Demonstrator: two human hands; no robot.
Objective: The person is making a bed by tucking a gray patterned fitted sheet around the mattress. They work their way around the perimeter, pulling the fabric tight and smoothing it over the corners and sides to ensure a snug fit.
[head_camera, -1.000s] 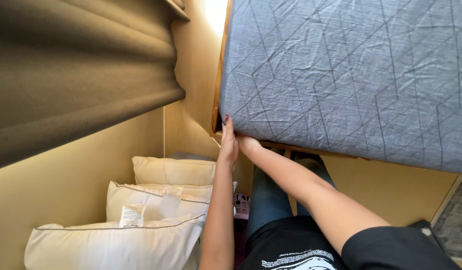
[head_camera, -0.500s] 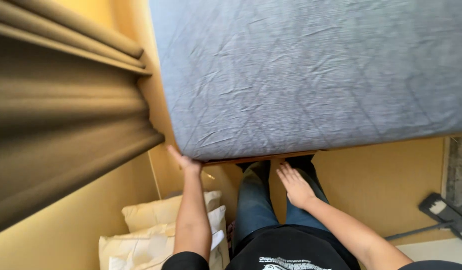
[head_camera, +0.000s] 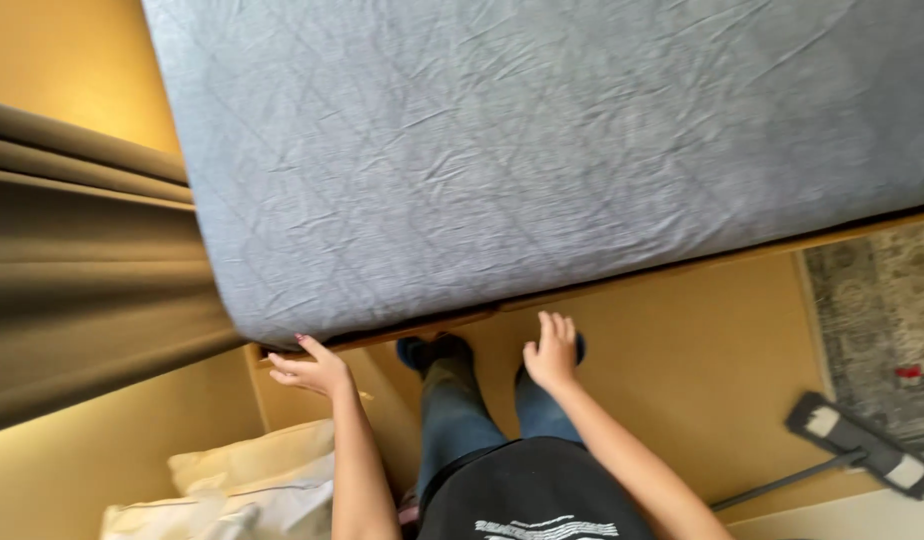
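- Left hand [head_camera: 312,368] is curling loose, empty fingers under the mattress [head_camera: 542,160] corner at seven o'clock.
- Right hand [head_camera: 552,352] is hovering below its edge, fingers together, empty.
- Mattress is filling twelve o'clock.

left hand [head_camera: 310,370] under grey mattress [head_camera: 542,150] corner | right hand [head_camera: 552,352] open below edge

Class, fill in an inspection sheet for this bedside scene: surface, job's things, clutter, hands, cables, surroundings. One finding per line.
Surface: tan floor, bare beside the bed.
Job's things: grey quilted mattress on a wooden bed frame.
Clutter: flat mop on the floor; white pillows stacked at lower left.
Hands: left hand at the mattress corner, fingers curled, no closed grip seen; right hand open, just below the frame.
Cables: nothing seen.
Surroundings: brown curtain at left; patterned rug at right.
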